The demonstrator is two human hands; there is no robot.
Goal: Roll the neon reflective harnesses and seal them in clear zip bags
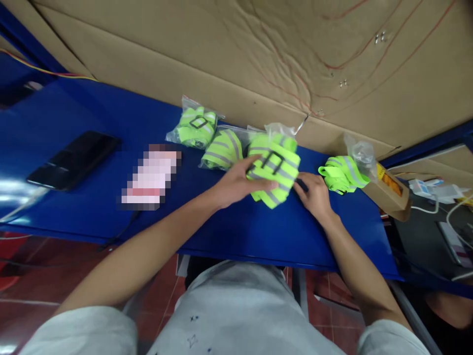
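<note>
A folded neon-green reflective vest [275, 170] with grey stripes and a black buckle lies on the blue table [240, 231], partly inside a clear plastic bag [278, 130]. My left hand [236, 185] grips its left side, thumb on top. My right hand [314, 195] presses against its right lower edge, fingers curled at the vest. Two more bagged green vests [195, 127] [222, 149] lie to the left behind it. Another loose green strap bundle [342, 173] lies to the right.
A black phone [74, 159] lies at the table's left. A blurred pink and white item [151, 177] sits next to it. A small cardboard box [389, 190] stands at the right edge. Brown cardboard [258, 59] walls the back. Cables and devices [443, 197] lie on the right.
</note>
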